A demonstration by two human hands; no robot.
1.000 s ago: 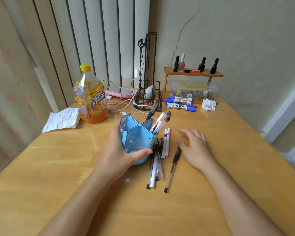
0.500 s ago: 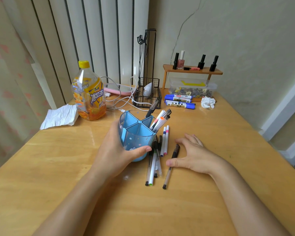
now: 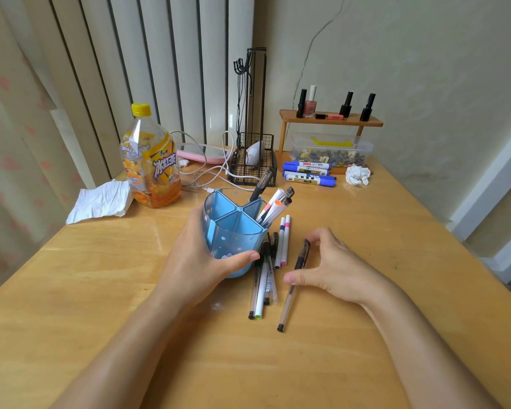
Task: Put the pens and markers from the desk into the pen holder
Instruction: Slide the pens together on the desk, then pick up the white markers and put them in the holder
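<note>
- Head view: a person's left hand (image 3: 201,261) wraps its grip around the blue pen holder (image 3: 233,231), which leans toward the loose pens on the wooden counter (image 3: 366,231); a few pens already stand in its right-hand compartment.
- Right hand (image 3: 334,267) arches over a black-capped clear pen (image 3: 294,283), thumb at the barrel and fingertip by the cap, grip apart and not yet closed on it; actual contact cannot be told.
- Risk: a smooth thin barrel pinched off-centre may roll away or swing end-down on lifting.
- Risk: the leaning holder could spill the pens inside or slide onto the cluster of pens (image 3: 263,278) just beside its base.
- Risk: three blue markers (image 3: 307,172) lie well apart near the far shelf, easy to miss.
</note>
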